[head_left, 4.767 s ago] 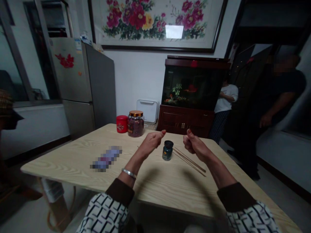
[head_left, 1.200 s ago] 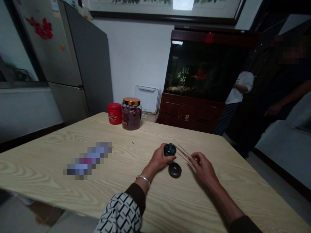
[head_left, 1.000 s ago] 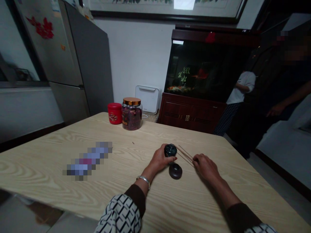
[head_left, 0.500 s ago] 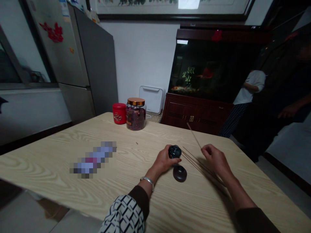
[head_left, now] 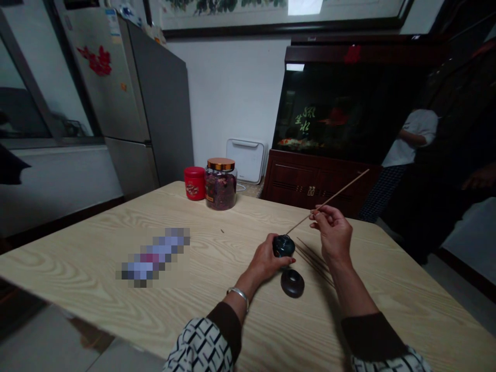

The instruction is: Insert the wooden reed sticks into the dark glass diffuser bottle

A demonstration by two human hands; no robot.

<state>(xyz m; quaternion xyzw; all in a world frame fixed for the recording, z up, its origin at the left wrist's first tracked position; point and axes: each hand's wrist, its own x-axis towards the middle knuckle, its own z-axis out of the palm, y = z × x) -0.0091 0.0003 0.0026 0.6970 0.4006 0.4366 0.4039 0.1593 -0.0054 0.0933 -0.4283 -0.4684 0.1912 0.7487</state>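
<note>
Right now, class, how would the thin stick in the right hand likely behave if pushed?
The thin stick is probably stiff: it juts straight past the right hand. Being so slender, it is likely light, and might snap if bent hard.

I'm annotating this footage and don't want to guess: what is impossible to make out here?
All in the head view:
Small dark bottle: its left side is covered by the left hand.
Thin stick in the right hand: too small to tell whether its lower tip is inside the bottle.
Loose sticks: too thin to count.
Flat item: blurred by pixel blocks.
Framed picture: cut off by the top edge.
</note>
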